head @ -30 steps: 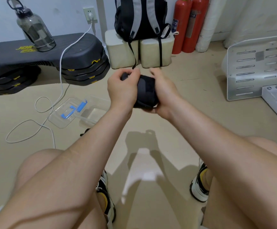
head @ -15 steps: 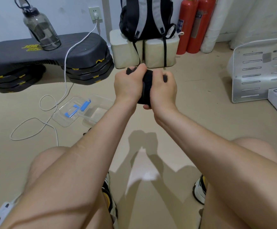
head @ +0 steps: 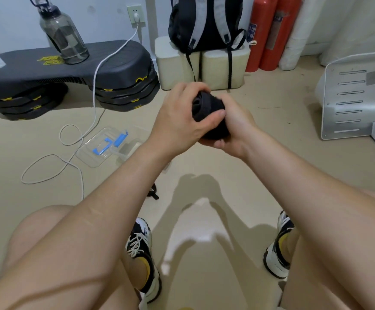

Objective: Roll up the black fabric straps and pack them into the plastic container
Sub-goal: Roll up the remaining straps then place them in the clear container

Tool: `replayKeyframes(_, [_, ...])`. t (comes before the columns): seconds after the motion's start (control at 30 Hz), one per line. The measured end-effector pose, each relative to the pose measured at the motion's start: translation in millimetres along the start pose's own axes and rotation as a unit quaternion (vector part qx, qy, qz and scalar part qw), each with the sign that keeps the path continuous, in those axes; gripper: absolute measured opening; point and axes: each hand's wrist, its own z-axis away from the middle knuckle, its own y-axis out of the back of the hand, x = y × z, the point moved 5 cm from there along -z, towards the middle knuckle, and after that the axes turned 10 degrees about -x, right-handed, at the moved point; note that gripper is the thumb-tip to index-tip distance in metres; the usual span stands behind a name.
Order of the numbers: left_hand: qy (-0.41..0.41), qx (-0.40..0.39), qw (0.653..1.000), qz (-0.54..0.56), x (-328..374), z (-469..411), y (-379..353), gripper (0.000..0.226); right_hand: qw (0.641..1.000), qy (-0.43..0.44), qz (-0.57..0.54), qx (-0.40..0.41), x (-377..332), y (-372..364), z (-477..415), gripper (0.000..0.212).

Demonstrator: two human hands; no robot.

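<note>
Now | left hand point(head: 180, 124), right hand point(head: 235, 128): both grips clamp rolled strap point(head: 206, 106) | axis slanted, spiral end up-left

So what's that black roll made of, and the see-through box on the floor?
The black roll, gripped by the left hand and the right hand, looks like soft woven fabric: matte, with layered folds showing at its end. The see-through box looks like hard clear plastic: glossy, and the floor shows through it. Its blue clips are probably plastic too.
</note>
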Motion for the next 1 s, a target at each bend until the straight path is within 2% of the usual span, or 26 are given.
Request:
replayKeyframes(0.1, [0.092,-0.114,0.981,0.124,-11,13,3,0.045,0.990,0.012,0.133,0.037,3,1,5,0.026])
replayKeyframes(0.13, [0.114,-0.129,0.976,0.135,-14,18,5,0.042,0.985,0.003,0.171,0.039,8,-1,5,0.029])
replayKeyframes(0.2, [0.122,-0.119,0.982,0.081,-17,29,10,0.037,0.973,-0.029,0.229,0.017,19,-8,6,0.033])
replayKeyframes(0.27, [0.108,-0.119,0.986,-0.041,-19,41,12,0.039,0.944,-0.041,0.325,-0.026,26,-16,6,0.033])
replayKeyframes(0.33, [0.091,-0.166,0.966,-0.175,-25,58,5,0.045,0.889,-0.042,0.450,-0.074,35,-23,8,0.033])
replayKeyframes(0.4, [0.090,-0.232,0.931,-0.266,-42,77,-6,0.050,0.801,-0.041,0.586,-0.116,47,-29,11,0.036])
replayKeyframes(0.5, [0.103,-0.298,0.896,-0.312,-75,98,-21,0.054,0.675,-0.060,0.712,-0.184,62,-39,15,0.043])
replayKeyframes(0.57, [0.136,-0.316,0.891,-0.296,-98,103,-34,0.058,0.635,-0.082,0.736,-0.217,70,-41,12,0.047])
replayKeyframes(0.6, [0.160,-0.326,0.889,-0.281,-109,103,-42,0.060,0.631,-0.090,0.735,-0.231,74,-42,8,0.046])
replayKeyframes(0.63, [0.181,-0.333,0.885,-0.269,-120,104,-53,0.062,0.639,-0.091,0.725,-0.241,78,-43,1,0.043])
replayKeyframes(0.67, [0.200,-0.342,0.881,-0.259,-133,104,-67,0.063,0.663,-0.089,0.702,-0.242,84,-43,-12,0.040])
replayKeyframes(0.77, [0.231,-0.364,0.869,-0.244,-162,115,-102,0.057,0.801,-0.107,0.558,-0.190,108,-30,-41,0.034])
replayKeyframes(0.83, [0.245,-0.362,0.865,-0.244,-190,121,-124,0.051,0.869,-0.149,0.451,-0.137,137,-13,-65,0.031])
replayKeyframes(0.9, [0.262,-0.353,0.865,-0.241,-218,127,-142,0.049,0.894,-0.170,0.403,-0.099,168,3,-86,0.030])
replayKeyframes(1.0, [0.297,-0.350,0.858,-0.232,-259,130,-167,0.048,0.909,-0.190,0.364,-0.065,209,19,-117,0.031])
